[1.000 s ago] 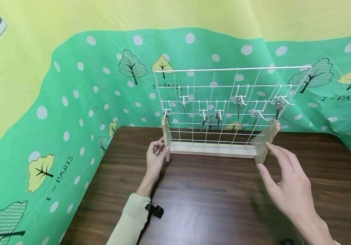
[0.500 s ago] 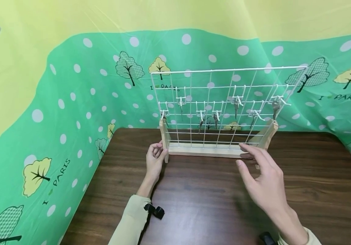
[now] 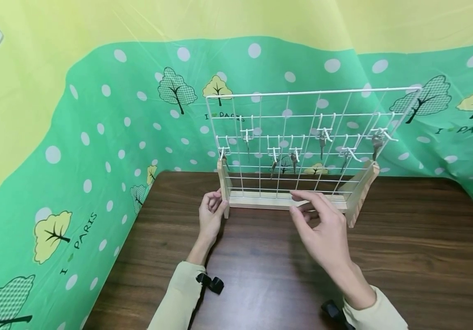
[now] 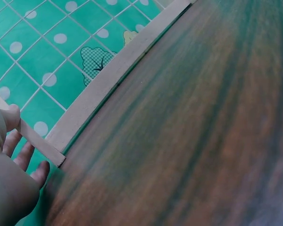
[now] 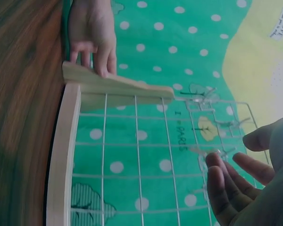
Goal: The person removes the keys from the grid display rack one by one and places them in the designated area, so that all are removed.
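A white wire grid rack (image 3: 310, 92) stands upright in a pale wooden base (image 3: 257, 203) with two side panels. Small keys (image 3: 376, 149) hang from several white hooks (image 3: 349, 152) on its wires. My left hand (image 3: 210, 222) grips the left side panel (image 3: 223, 176) low down; in the left wrist view the thumb (image 4: 12, 117) lies on one side of it and fingers on the other. My right hand (image 3: 327, 233), in front of the base's right half, holds nothing. Its fingers (image 5: 219, 183) are loosely bent, thumb apart, and cover part of the base rail.
The rack sits on a dark wood-grain table (image 3: 261, 284) near its back edge. Behind and to the left hangs a green and yellow printed cloth (image 3: 137, 142). Black wrist-camera mounts (image 3: 211, 283) show at both sleeves.
My right hand has left the rack's right side panel and moved left across the front of the base. My left hand keeps its grip on the left panel.
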A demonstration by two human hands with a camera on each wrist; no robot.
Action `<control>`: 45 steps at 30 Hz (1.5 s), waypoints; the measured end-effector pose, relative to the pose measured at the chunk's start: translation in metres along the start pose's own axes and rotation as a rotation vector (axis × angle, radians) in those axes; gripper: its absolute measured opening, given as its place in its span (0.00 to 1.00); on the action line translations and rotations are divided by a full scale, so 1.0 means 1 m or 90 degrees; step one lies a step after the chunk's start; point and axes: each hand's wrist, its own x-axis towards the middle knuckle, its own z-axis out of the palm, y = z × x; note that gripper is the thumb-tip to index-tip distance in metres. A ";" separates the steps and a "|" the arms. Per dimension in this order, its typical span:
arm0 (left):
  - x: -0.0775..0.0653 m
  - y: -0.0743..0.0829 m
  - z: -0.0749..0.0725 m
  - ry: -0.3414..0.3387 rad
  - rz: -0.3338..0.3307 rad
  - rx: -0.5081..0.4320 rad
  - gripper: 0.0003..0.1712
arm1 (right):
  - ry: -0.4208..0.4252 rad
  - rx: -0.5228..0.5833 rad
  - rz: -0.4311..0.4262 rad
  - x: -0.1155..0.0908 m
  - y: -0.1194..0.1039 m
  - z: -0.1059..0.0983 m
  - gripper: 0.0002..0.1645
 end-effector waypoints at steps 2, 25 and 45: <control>0.000 0.000 0.000 -0.001 0.004 0.003 0.17 | 0.002 0.015 -0.002 0.002 -0.002 0.007 0.21; -0.002 -0.002 0.004 -0.017 0.030 0.009 0.17 | -0.061 0.172 0.127 0.024 -0.026 0.072 0.16; 0.000 -0.002 0.001 -0.007 0.025 0.006 0.17 | -0.069 0.178 0.141 0.059 -0.033 0.110 0.16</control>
